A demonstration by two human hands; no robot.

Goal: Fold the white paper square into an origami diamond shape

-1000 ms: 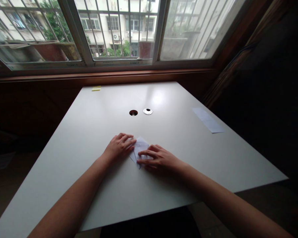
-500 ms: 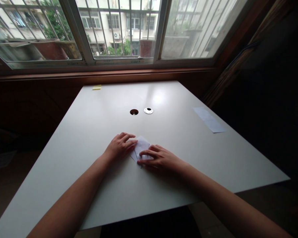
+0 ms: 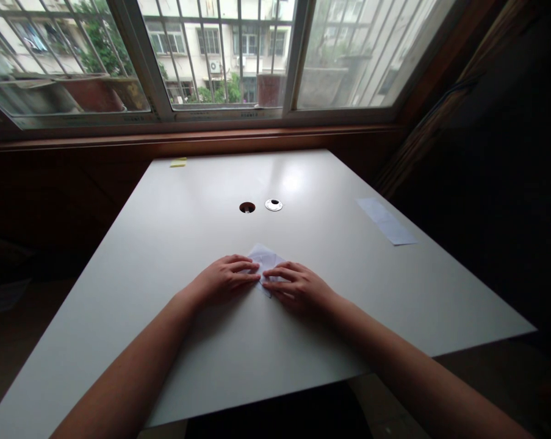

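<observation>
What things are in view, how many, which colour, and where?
window: 1, grey-framed, far side
bars: several, grey, outside
flowerpots: several, red, grey, brownish, outside
building: at least 1, pale, outside
greenery: patches, green, outside
table: 1, white, before window
folded paper: 1, white, table's middle
flat paper: 1, white, table's right
slip: 1, yellow, far left corner
hole: 1, dark, far tabletop
ring cover: 1, white, beside hole
sheet: 1, greyish, left of table
forearms: 2, bare, lower half
left hand: 1, bare, folded paper's left
right hand: 1, bare, folded paper's right
</observation>
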